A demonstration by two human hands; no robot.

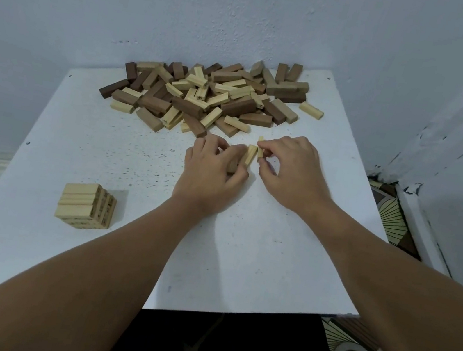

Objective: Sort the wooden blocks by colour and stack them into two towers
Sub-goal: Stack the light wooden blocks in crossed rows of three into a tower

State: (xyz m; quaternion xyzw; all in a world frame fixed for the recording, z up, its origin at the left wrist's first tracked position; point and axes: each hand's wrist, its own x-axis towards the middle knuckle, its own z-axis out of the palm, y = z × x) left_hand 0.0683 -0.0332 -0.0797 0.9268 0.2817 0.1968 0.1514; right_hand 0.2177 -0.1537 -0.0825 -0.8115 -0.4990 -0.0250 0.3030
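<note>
Gathering pale blocks at table centre, head view: the left hand [213, 169] is curling round a light block [250, 155] with another piece half hidden under its fingers, while the right hand [289, 169] is pinching a second light block [260, 153] just beside it, likely lining them up as one layer. The mixed pile [206, 97] is lying at twelve o'clock on the white table [241, 253]; the light tower [85, 206] is standing at eight o'clock, apart from the pile, probably to keep it safe from knocks.
</note>
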